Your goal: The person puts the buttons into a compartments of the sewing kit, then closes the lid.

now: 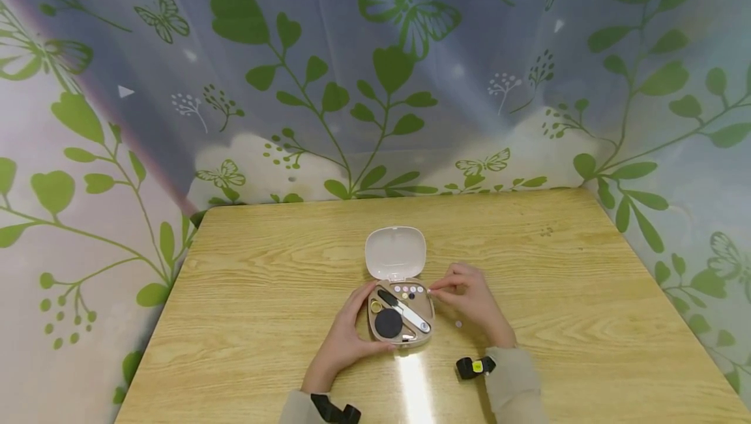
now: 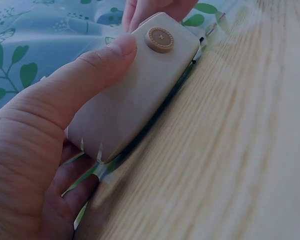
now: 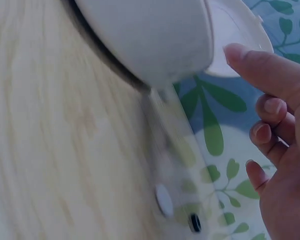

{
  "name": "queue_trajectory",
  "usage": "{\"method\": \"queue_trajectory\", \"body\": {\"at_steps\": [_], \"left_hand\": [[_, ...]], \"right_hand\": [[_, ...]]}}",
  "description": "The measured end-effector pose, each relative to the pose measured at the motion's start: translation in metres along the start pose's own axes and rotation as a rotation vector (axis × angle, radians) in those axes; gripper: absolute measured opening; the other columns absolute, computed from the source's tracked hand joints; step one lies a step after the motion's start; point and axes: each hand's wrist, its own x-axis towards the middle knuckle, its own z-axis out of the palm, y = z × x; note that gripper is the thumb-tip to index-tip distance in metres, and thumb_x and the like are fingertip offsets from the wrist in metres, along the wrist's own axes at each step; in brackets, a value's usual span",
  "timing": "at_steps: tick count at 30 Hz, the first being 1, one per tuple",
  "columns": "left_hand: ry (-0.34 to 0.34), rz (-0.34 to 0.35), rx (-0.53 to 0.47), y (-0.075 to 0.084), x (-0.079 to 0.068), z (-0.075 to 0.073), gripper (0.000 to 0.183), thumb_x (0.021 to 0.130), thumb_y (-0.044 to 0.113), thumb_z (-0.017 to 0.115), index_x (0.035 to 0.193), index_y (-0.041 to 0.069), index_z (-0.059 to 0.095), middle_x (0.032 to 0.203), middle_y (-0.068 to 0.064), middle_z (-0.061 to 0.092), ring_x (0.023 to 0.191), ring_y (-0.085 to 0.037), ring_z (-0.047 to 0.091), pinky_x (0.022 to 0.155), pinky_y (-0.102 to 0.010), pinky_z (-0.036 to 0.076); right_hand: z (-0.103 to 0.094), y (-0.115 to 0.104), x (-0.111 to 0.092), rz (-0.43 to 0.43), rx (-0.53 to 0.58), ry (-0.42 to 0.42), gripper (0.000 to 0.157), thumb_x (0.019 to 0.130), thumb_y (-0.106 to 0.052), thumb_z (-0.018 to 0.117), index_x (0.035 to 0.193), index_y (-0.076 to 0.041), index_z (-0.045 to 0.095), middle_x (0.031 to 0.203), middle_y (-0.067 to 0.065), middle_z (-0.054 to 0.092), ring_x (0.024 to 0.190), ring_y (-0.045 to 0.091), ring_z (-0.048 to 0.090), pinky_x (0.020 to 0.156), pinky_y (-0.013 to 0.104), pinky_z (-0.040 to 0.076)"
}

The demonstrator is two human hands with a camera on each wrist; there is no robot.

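An open sewing kit case [image 1: 432, 326], beige with its lid [image 1: 396, 251] raised at the back, sits on the table. Inside are a black round piece [image 1: 388, 323], a white-and-black slim tool [image 1: 411, 315], a gold ring-like piece [image 1: 376, 306] and several small buttons [image 1: 413, 289]. My left hand [image 1: 347, 339] grips the case's left side, its thumb [image 2: 102, 62] along the front wall below a round button-like catch [image 2: 160, 39]. At the right rim, my right hand [image 1: 467, 295] pinches a tiny white button [image 1: 430, 291]; the right wrist view hides that pinch.
A loose white button [image 1: 459, 324] lies on the wooden table [image 1: 264, 267] right of the case, near the right wrist. A small dark piece [image 3: 195, 222] shows near it in the right wrist view. Patterned cloth [image 1: 328, 117] hangs behind and beside the table.
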Motion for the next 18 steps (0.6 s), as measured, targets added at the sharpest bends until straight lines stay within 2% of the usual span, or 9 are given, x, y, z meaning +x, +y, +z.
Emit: {"method": "queue_trajectory", "body": {"at_steps": [6, 9, 13, 15, 18], "left_hand": [[0.000, 0.001, 0.003, -0.001, 0.000, 0.000, 0.114, 0.059, 0.040, 0.096, 0.154, 0.021, 0.035, 0.153, 0.004, 0.040, 0.142, -0.018, 0.035, 0.118, -0.048, 0.028], [0.000, 0.003, 0.010, -0.002, 0.000, 0.000, 0.114, 0.060, 0.041, 0.095, 0.154, 0.021, 0.035, 0.153, 0.004, 0.040, 0.142, -0.018, 0.035, 0.118, -0.048, 0.028], [0.003, 0.016, 0.012, -0.002, 0.000, 0.000, 0.113, 0.060, 0.040, 0.096, 0.154, 0.019, 0.036, 0.153, 0.002, 0.040, 0.142, -0.019, 0.036, 0.117, -0.048, 0.029], [0.004, 0.018, 0.010, -0.002, 0.000, 0.000, 0.113, 0.060, 0.040, 0.096, 0.154, 0.019, 0.036, 0.153, 0.002, 0.040, 0.142, -0.019, 0.036, 0.117, -0.048, 0.029], [0.003, 0.014, 0.006, -0.002, 0.000, 0.000, 0.114, 0.060, 0.039, 0.096, 0.154, 0.019, 0.036, 0.153, 0.003, 0.041, 0.141, -0.019, 0.036, 0.118, -0.047, 0.029]], "right_hand": [[0.013, 0.016, -0.002, 0.021, 0.005, -0.039, 0.017, 0.066, 0.001, 0.088, 0.076, -0.009, 0.078, 0.063, -0.004, 0.050, 0.063, 0.015, 0.041, 0.064, 0.022, 0.031], [0.017, 0.016, -0.003, 0.058, 0.000, -0.066, 0.015, 0.068, -0.005, 0.089, 0.077, -0.012, 0.079, 0.066, -0.008, 0.051, 0.068, 0.011, 0.041, 0.071, 0.026, 0.030], [0.018, 0.013, -0.002, 0.149, -0.012, -0.107, 0.014, 0.070, -0.007, 0.088, 0.078, -0.014, 0.079, 0.070, -0.009, 0.052, 0.073, 0.008, 0.041, 0.080, 0.033, 0.026], [0.018, 0.012, -0.002, 0.182, -0.020, -0.121, 0.013, 0.071, -0.008, 0.088, 0.078, -0.014, 0.079, 0.070, -0.008, 0.052, 0.075, 0.008, 0.041, 0.082, 0.036, 0.024], [0.018, 0.010, -0.001, 0.189, -0.037, -0.129, 0.013, 0.071, -0.008, 0.088, 0.077, -0.015, 0.079, 0.070, -0.007, 0.051, 0.074, 0.008, 0.040, 0.081, 0.037, 0.022]]}}
